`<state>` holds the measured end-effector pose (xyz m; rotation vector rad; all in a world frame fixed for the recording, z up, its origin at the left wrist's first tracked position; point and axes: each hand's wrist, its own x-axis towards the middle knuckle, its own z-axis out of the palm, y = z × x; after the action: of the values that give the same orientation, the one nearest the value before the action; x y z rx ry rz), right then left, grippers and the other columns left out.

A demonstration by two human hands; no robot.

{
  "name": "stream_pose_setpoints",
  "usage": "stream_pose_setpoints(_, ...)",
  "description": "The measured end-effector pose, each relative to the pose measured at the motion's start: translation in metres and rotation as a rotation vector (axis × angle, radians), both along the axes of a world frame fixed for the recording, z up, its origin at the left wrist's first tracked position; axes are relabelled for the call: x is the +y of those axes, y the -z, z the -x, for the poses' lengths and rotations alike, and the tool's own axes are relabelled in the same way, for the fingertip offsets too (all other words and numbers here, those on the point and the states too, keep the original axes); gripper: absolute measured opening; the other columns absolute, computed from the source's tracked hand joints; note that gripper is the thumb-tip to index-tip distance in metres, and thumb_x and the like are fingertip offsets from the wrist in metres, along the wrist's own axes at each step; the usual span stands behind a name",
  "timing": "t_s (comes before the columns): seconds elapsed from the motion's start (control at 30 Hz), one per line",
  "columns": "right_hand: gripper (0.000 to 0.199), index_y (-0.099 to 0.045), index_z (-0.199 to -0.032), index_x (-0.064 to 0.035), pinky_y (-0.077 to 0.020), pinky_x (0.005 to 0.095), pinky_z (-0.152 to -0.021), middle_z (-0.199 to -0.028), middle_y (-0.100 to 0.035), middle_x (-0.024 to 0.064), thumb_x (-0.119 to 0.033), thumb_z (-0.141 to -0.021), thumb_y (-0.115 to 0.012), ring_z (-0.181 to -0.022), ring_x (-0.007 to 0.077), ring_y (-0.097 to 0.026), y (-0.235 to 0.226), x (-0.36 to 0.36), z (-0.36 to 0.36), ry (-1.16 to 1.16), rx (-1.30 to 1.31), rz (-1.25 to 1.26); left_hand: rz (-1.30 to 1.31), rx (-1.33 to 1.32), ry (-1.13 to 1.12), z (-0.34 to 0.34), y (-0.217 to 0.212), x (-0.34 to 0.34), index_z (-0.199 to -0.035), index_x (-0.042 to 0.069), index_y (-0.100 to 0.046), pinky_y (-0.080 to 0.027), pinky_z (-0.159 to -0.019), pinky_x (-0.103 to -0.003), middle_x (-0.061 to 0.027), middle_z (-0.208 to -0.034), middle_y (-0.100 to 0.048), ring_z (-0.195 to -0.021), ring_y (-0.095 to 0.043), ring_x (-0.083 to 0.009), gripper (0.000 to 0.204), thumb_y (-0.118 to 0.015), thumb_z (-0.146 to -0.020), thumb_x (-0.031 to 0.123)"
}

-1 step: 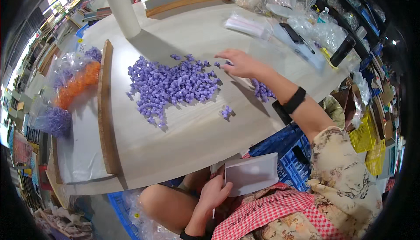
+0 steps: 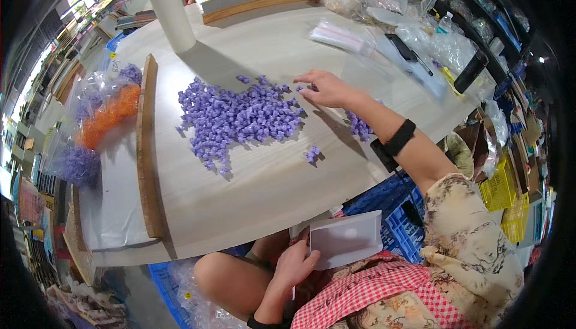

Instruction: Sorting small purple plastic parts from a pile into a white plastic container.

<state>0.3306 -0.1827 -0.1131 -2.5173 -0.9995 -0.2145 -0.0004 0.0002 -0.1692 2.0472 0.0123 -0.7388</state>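
Small purple flower-shaped pieces (image 2: 240, 116) lie in a broad loose pile on the pale tabletop (image 2: 258, 179). My right hand (image 2: 328, 90) reaches over the table just right of this pile, fingers stretched toward it. One or two loose purple pieces are by the fingertips; whether they touch the fingers I cannot tell. A smaller group of purple pieces (image 2: 359, 126) lies partly behind my right forearm, and a little cluster (image 2: 312, 154) sits nearer the front edge. Low over my lap, my left hand (image 2: 294, 264) grips a translucent white bag (image 2: 347, 240) at its left edge.
A white roll (image 2: 169, 17) stands upright at the back left. Wooden strips (image 2: 147, 149) border the left side, beside plastic bags of purple and orange pieces (image 2: 111, 116). A dark phone (image 2: 400, 47) and clear bags lie at the back right. Blue crates (image 2: 403, 224) stand below the table edge.
The whole view has shifted very slightly. My right hand has barely moved at the pile's right side, and my left hand keeps hold of the bag.
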Motion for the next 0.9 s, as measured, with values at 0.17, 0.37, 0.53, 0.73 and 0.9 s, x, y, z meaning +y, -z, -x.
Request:
stream_pose_setpoints(0.17,0.024,-0.071,-0.093,-0.0082,-0.0464,0.0382,-0.083,-0.093,-0.063,0.0176,-0.027,-0.079,-0.065,-0.090,0.0322,-0.059,0.004,0.030,0.007,0.127,0.119,-0.031,-0.002,-0.088,0.009,0.006,0.007,0.001,-0.088,-0.003,-0.054,-0.045,-0.072,-0.048,-0.0253,-0.083,-0.060,-0.083,-0.059,-0.0414,0.038,-0.054,-0.081,0.034)
stream_pose_setpoints(0.37,0.018,-0.072,-0.083,-0.0063,-0.0489,0.0350,-0.074,-0.087,-0.064,0.0133,-0.022,-0.074,-0.068,-0.079,0.0286,-0.061,0.009,0.012,0.008,0.130,0.096,-0.111,0.060,-0.109,0.066,0.004,0.000,-0.001,-0.098,-0.002,-0.050,-0.045,-0.073,-0.050,-0.0270,-0.084,-0.060,-0.083,-0.059,-0.0423,0.038,-0.053,-0.082,0.032)
stream_pose_setpoints(0.53,0.018,-0.071,-0.086,-0.0068,-0.0492,0.0338,-0.072,-0.086,-0.064,0.0114,-0.019,-0.072,-0.069,-0.078,0.0272,-0.061,-0.005,-0.011,0.030,0.044,0.163,-0.041,0.092,-0.160,0.047,0.005,0.000,-0.002,-0.100,-0.003,-0.050,-0.046,-0.074,-0.050,-0.0272,-0.084,-0.060,-0.083,-0.059,-0.0425,0.038,-0.052,-0.082,0.031)
stream_pose_setpoints(0.73,0.027,-0.066,-0.101,-0.0054,-0.0511,0.0306,-0.072,-0.092,-0.063,0.0108,-0.010,-0.075,-0.069,-0.081,0.0229,-0.062,-0.015,-0.020,0.071,0.005,0.347,-0.097,0.058,-0.113,0.055,0.004,0.000,0.000,-0.093,-0.003,-0.049,-0.045,-0.072,-0.049,-0.0268,-0.081,-0.059,-0.081,-0.058,-0.0426,0.035,-0.052,-0.081,0.031)
stream_pose_setpoints(0.9,0.028,-0.063,-0.106,-0.0015,-0.0509,0.0315,-0.075,-0.097,-0.064,0.0129,-0.011,-0.080,-0.065,-0.087,0.0246,-0.062,-0.021,-0.033,0.094,-0.030,0.401,-0.096,0.058,-0.091,0.056,0.003,-0.001,-0.002,-0.087,-0.003,-0.049,-0.045,-0.071,-0.048,-0.0265,-0.080,-0.059,-0.080,-0.058,-0.0427,0.034,-0.053,-0.081,0.031)
